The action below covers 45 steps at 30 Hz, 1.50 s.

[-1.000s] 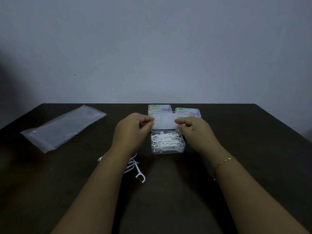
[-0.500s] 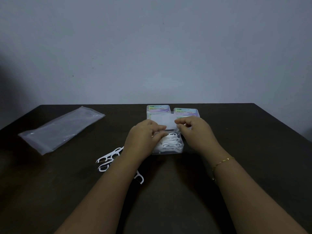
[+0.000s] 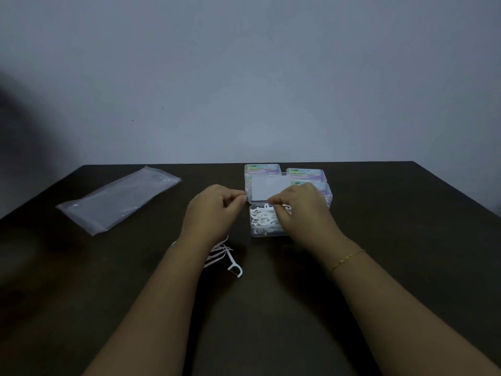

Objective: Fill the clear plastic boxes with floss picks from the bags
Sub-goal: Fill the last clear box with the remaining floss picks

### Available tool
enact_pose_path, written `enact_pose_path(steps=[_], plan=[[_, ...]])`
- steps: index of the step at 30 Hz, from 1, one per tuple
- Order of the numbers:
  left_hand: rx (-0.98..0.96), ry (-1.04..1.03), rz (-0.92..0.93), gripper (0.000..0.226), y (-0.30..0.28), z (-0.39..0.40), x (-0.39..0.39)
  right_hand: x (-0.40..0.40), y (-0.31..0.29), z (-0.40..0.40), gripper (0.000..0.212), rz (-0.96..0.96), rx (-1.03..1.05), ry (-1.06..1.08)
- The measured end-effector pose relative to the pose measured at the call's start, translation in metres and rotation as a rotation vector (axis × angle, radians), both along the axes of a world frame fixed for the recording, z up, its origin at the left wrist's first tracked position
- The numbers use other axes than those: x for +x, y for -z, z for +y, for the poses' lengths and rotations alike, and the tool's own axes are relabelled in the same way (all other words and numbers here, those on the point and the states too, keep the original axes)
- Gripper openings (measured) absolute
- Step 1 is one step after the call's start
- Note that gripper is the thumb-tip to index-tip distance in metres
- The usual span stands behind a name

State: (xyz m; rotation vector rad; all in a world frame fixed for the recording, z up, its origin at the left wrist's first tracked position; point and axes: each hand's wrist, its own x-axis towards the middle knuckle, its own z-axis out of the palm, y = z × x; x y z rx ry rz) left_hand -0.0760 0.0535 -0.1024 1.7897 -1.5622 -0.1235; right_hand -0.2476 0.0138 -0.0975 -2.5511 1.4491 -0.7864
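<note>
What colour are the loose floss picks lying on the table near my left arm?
White. The loose floss picks show plainly against the dark table in the head view.

White floss picks (image 3: 264, 218), clear box (image 3: 267, 233), dk brown table (image 3: 393, 240).

- The right hand (image 3: 301, 210) covers the right part of the open box (image 3: 264, 232), so the floss picks there are hidden.
- The left forearm (image 3: 168, 289) hides most of the loose floss picks (image 3: 225, 253) on the table.
- The labels on the closed boxes (image 3: 261, 168) are too small to read.
- What the left hand (image 3: 214, 210) pinches cannot be told.
</note>
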Motion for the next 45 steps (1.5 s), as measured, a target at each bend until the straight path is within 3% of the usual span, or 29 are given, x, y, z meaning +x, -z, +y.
enact_pose_path(steps=[7,11,15,21,35,41,45], plan=[[0.193,-0.154,0.049,0.032,0.015,0.038,0.054,0.018,0.005,0.037,0.026,0.026,-0.159,-0.133],[0.275,-0.237,-0.076,0.036,0.021,0.057,0.076,0.028,0.02,0.057,0.022,0.012,-0.168,-0.227],[0.34,-0.242,-0.21,0.043,0.023,0.068,0.076,0.037,0.029,0.07,0.04,0.153,-0.135,-0.313],[0.371,-0.19,-0.248,0.046,0.029,0.071,0.064,0.042,0.037,0.073,0.053,0.353,-0.126,-0.374],[0.277,-0.09,-0.085,0.017,0.029,0.073,0.064,0.039,0.037,0.061,0.013,0.227,-0.249,-0.228],[0.295,-0.08,0.139,0.01,0.036,0.068,0.069,0.037,0.04,0.058,0.031,0.32,-0.181,-0.223],[0.285,-0.097,0.164,0.007,0.037,0.068,0.068,0.037,0.036,0.057,0.03,0.292,-0.164,-0.215]])
